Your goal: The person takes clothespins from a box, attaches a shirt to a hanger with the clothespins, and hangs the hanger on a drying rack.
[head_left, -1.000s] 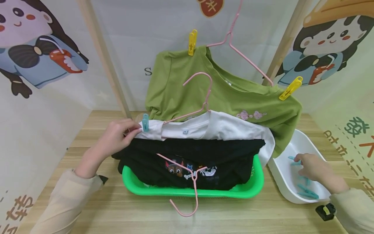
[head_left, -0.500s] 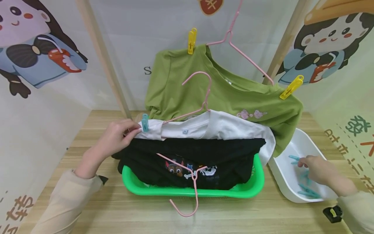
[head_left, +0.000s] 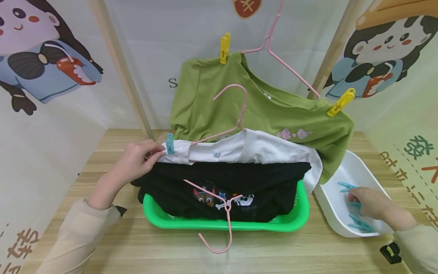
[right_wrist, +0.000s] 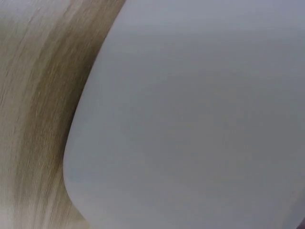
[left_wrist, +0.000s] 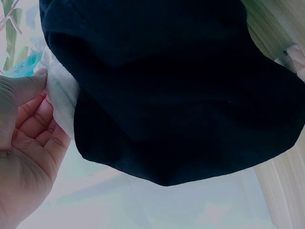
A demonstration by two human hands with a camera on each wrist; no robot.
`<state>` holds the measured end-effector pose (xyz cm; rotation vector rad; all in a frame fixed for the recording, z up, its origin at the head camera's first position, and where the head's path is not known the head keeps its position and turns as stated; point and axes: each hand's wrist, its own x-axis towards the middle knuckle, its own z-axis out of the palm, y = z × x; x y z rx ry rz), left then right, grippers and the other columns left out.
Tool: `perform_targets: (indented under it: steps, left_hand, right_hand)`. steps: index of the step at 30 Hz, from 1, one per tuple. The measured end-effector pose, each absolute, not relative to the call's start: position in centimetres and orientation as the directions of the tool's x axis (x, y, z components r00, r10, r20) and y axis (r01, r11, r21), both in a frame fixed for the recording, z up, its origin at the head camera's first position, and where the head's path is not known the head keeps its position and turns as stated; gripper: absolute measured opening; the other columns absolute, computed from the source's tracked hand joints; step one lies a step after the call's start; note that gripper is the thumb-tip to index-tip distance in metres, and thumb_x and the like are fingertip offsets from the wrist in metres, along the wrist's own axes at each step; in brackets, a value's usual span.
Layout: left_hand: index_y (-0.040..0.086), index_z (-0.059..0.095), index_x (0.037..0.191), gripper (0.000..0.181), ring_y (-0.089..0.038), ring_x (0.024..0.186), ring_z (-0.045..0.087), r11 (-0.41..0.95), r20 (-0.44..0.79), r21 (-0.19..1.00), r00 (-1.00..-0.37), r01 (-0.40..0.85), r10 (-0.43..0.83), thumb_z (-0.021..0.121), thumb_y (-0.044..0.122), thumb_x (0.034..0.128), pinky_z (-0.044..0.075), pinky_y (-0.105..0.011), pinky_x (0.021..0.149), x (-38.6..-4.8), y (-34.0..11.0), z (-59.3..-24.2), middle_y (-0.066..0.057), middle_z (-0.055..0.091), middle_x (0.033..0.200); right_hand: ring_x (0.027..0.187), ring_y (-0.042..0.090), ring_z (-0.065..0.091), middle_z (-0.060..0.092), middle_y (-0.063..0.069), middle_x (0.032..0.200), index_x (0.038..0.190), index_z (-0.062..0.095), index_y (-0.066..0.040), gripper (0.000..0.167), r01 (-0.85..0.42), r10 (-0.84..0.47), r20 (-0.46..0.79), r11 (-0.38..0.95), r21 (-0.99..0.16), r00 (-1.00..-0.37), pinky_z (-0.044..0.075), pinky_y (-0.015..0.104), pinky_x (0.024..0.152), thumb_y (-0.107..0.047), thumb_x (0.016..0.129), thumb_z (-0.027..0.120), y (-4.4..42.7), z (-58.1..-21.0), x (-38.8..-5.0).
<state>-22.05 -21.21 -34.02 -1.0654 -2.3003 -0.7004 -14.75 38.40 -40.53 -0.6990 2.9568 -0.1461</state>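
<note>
In the head view my left hand (head_left: 138, 158) pinches the shoulder end of a white shirt (head_left: 273, 146), just beside a teal clothespin (head_left: 170, 144) clipped on it. The left wrist view shows thumb and fingers on the white cloth (left_wrist: 64, 90), next to a black garment (left_wrist: 167, 105). A pink hanger (head_left: 241, 114) sits in the white shirt's neck. My right hand (head_left: 374, 205) is down inside a white bin (head_left: 333, 213), among several teal clothespins (head_left: 361, 223). Its fingertips are partly hidden, so whether they grip a clothespin is unclear.
The black shirt (head_left: 239, 175) lies over a green basket (head_left: 219, 225), with another pink hanger (head_left: 228, 224) on top. Behind, a green shirt (head_left: 208, 95) hangs on a hanger with yellow clothespins (head_left: 224, 48). Wooden poles (head_left: 119, 64) stand at the back.
My right hand has shifted slightly within the white bin, from near the upper clothespin toward the ones lower down. My left hand keeps its pinch on the white shirt.
</note>
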Motion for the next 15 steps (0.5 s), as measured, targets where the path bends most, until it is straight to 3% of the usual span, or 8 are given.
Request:
perform_targets:
  steps: [6, 15]
  left_hand:
    - [-0.001, 0.066, 0.078, 0.013, -0.009, 0.059, 0.050, 0.562, 0.627, 0.244, -0.570, 0.791, 0.530, 0.071, -0.011, 0.0731, 0.047, -0.029, 0.052, -22.04, -21.27, -34.04, -0.003, 0.059, 0.068]
    - [-0.001, 0.066, 0.078, 0.012, -0.009, 0.059, 0.050, 0.566, 0.622, 0.249, -0.578, 0.786, 0.529, 0.071, -0.011, 0.0733, 0.047, -0.029, 0.052, -22.07, -21.29, -34.15, -0.003, 0.059, 0.068]
  right_hand:
    - [0.061, 0.006, 0.037, 0.042, -0.008, 0.067, 0.073, 0.051, -0.011, 0.038, -0.444, -0.457, -0.078, 0.885, -0.138, -0.886, 0.037, 0.027, 0.055, -0.002, 0.053, 0.082, 38.40, -40.64, -14.79]
    - [0.058, 0.006, 0.035, 0.039, -0.010, 0.063, 0.069, 0.045, -0.016, 0.036, -0.457, -0.463, -0.034, 0.882, -0.120, -0.886, 0.032, 0.025, 0.051, -0.006, 0.059, 0.077, 38.38, -40.95, -14.76]
